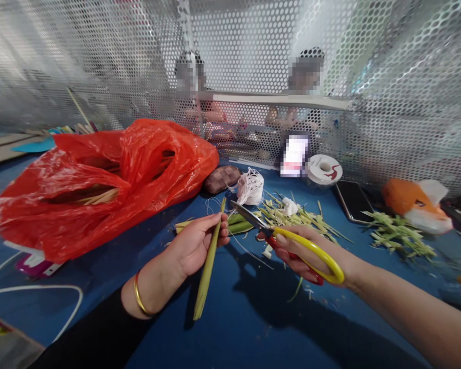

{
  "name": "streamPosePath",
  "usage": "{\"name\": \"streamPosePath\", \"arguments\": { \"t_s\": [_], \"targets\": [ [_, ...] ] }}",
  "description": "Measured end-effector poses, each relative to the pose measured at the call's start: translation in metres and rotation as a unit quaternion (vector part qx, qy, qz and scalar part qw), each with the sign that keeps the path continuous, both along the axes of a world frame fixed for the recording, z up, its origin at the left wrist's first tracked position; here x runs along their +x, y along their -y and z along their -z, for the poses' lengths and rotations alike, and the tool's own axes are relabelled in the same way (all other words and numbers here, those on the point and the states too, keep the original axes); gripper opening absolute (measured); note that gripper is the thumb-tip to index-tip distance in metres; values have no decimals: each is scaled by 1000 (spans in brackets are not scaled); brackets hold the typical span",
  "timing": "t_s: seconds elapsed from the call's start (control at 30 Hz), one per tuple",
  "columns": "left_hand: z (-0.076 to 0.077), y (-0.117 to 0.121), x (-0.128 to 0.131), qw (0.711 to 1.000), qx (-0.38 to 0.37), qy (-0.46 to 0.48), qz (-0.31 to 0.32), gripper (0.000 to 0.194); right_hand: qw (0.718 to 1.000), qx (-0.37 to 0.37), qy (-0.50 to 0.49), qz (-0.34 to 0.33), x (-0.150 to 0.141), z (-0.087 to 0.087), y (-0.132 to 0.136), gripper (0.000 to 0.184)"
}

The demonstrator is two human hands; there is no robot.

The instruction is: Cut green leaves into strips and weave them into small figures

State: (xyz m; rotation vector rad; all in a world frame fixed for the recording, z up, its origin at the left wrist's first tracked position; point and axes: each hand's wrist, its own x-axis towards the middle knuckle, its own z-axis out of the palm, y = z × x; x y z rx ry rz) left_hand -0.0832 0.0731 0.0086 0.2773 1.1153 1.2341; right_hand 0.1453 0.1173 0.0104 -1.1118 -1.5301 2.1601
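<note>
Black sleeve point(96, 328), left hand point(194, 241) pinching stalk point(206, 277). Clock from stalk: right hand point(305, 251) gripping scissors point(268, 230), three, partly hiding scraps point(311, 218), two; string point(250, 189), one; red bag point(169, 169), ten; phone point(353, 201), two.

A gold bangle point(137, 294) rings the bare left wrist point(153, 287). Below and to the left of the bangle, the left forearm point(100, 320) is covered by a black sleeve; above and to the right of it, the left hand point(190, 248) is turned palm up, thumb stretched out and pressed toward the bent fingers in a pinch. Well to the right of the bangle and a little above it, the right hand point(304, 252) curls in a grip, thumb uppermost, fingers folded beneath. Farther right of the bangle slants the bare right forearm point(403, 302)
</note>
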Motion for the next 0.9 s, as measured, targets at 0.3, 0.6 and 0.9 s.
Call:
{"name": "streamPosePath", "arguments": {
  "t_s": [0.3,0.6,0.9],
  "targets": [
    [0,0,-3,1000,6,21,-3,17,995,76,22,-68,6,-3,1,39],
    [-8,0,-9,999,28,43,10,21,920,327,207,67,76,4,23,58],
    [-31,-1,13,994,62,23,86,23,709,423,555,105,175,49,41,44]
  ]
}}
